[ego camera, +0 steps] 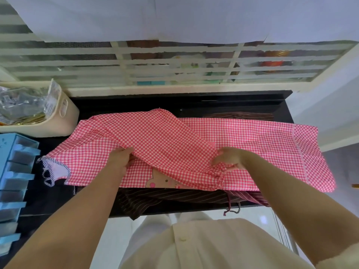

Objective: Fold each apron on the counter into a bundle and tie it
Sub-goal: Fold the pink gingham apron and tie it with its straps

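Note:
A pink-and-white checked apron (242, 133) lies spread across the black counter (233, 102), with a fold of it lifted diagonally over the middle. My left hand (120, 159) grips the near edge of that raised fold. My right hand (228, 158) pinches bunched fabric at the fold's right end. A cartoon print shows on the apron between my hands. A dark brown striped apron (155, 199) lies under the pink one and hangs over the counter's front edge, its tie ends dangling at the right.
A cream basket (66, 115) full of plastic packets stands at the back left. A blue drawer organiser (13, 171) sits along the left edge. A barred window runs behind the counter. The pink apron's right end overhangs the counter.

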